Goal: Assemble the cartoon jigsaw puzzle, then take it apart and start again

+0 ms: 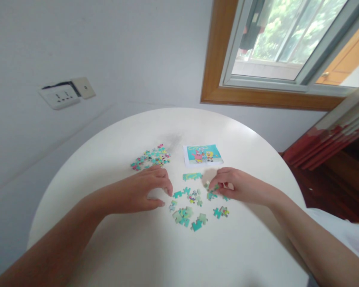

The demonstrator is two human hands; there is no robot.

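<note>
The right hand [231, 182] had its thumb and fingertips closed on a small greenish puzzle piece [215, 187], held just above or against a teal puzzle cluster [211, 195] on the white round table [131, 251]; the fingers hid whether the two touched. The left hand [154, 184] was relaxed, thumb and forefinger parted with nothing visible between them, its fingertips just beside a teal joined pair [181, 193]. Between the hands, nearer the right one, lay a joined puzzle strip [192, 176], its long axis running crosswise from one hand toward the other. The teal puzzle cluster lay directly below the right fingertips, well apart from the left hand. Nearer the person, between and below the hands, sat a green-and-teal group [183, 215], a teal-and-pale pair [199, 222] and a teal-and-yellow pair [221, 212]. No container showed: the heap of puzzle pieces [151, 157] lay loose beyond the left hand, and the printed cartoon picture [204, 155] lay flat beyond the strip.
</note>
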